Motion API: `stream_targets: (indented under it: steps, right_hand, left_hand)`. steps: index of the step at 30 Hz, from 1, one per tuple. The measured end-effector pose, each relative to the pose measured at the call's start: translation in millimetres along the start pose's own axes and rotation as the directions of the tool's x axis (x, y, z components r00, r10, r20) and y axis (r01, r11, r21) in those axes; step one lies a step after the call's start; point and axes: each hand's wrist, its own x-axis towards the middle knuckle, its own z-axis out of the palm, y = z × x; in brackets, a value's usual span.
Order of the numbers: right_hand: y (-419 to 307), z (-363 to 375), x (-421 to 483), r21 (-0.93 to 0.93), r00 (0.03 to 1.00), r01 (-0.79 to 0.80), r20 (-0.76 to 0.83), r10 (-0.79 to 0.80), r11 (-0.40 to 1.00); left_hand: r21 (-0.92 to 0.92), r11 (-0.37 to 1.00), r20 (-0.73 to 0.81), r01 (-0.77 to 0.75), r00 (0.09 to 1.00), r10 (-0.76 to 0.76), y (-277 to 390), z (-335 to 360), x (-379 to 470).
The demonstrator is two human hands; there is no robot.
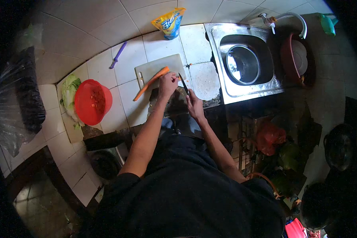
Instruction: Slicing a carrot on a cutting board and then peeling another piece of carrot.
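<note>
My right hand [195,104] grips a knife [183,84] with a dark blade, its tip pointing up and left over the right edge of a white cutting board [154,64]. Close beside the blade, my left hand [168,84] is curled with its fingertips around a small piece of carrot [179,78], mostly hidden by the fingers. A long peeled carrot [151,82] lies slantwise across the board, just left of my left hand, and its thin end reaches past the board's near edge.
A red plastic bowl [92,102] with orange pieces stands left, by a leafy cabbage [69,89]. A purple peeler [118,55] and a yellow-blue pouch [171,23] are along the wall. Right is a steel sink [218,59] holding a metal pot [243,65], under a faucet [269,20].
</note>
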Motion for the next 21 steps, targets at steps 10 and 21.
stream_targets:
  steps: [10, 21]
  right_hand:
    - [41.1, 3.3, -0.7, 0.045, 0.989, 0.025, -0.144, -0.018, 0.999]
    - [44.7, -2.3, 0.6, 0.037, 0.996, -0.069, -0.054, 0.071, 0.997]
  left_hand:
    - [0.27, 0.95, 0.082, -0.158, 0.987, 0.141, 23.9, -7.6, 0.5]
    - [0.244, 0.932, 0.192, -0.267, 0.956, 0.224, 9.3, 1.9, 4.9]
